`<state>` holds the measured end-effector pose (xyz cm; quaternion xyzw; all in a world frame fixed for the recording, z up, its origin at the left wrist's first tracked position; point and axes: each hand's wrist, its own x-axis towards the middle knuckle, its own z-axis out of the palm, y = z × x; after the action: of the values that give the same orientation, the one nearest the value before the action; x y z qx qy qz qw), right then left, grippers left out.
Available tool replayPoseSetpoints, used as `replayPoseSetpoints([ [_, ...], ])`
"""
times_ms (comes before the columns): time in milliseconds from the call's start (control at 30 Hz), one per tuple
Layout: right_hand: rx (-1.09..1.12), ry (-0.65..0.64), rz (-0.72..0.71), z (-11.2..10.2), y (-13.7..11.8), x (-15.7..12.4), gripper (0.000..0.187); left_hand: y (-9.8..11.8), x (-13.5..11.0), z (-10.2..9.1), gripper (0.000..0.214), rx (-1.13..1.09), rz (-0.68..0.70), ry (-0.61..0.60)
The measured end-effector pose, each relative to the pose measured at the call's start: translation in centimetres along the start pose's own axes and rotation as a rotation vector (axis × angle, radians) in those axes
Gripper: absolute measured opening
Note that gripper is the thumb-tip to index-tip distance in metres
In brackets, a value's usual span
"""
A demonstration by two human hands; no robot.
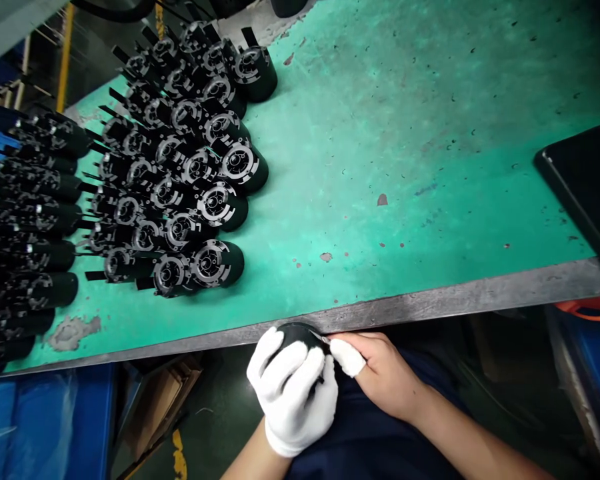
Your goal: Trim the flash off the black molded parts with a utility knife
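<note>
My left hand point(297, 397), in a white glove, is wrapped round a black cylindrical plastic part point(300, 331) at the table's front edge. Much of that part is hidden under the gloved fingers. Close on its right, my right hand point(380, 370) is bare except for a white cover on the thumb. Thumb and forefinger pinch a thin metal blade point(322, 337), whose tip lies against the black part's rim. The blade's handle, if it has one, is hidden in the hand.
Several rows of black cylindrical housings point(217, 262) stand on the green table point(405, 133) at left. A dark flat object point(587, 193) lies at the right edge. Below the table are a blue bin point(45, 427), cardboard point(160, 407) and an orange handle point(593, 307).
</note>
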<state>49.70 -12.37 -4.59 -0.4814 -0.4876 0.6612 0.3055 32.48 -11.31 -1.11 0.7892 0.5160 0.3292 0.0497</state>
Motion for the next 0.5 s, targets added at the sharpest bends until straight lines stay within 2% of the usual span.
replayPoseSetpoints([
  [267, -0.033, 0.089, 0.035, 1.01, -0.63, 0.46, 0.027, -0.32, -0.77, 0.38, 0.039, 0.021, 0.009, 0.046],
  [500, 0.063, 0.036, 0.038, 0.44, 0.16, 0.33, 0.027, -0.01, -0.33, 0.27, 0.039, 0.011, 0.019, 0.056],
])
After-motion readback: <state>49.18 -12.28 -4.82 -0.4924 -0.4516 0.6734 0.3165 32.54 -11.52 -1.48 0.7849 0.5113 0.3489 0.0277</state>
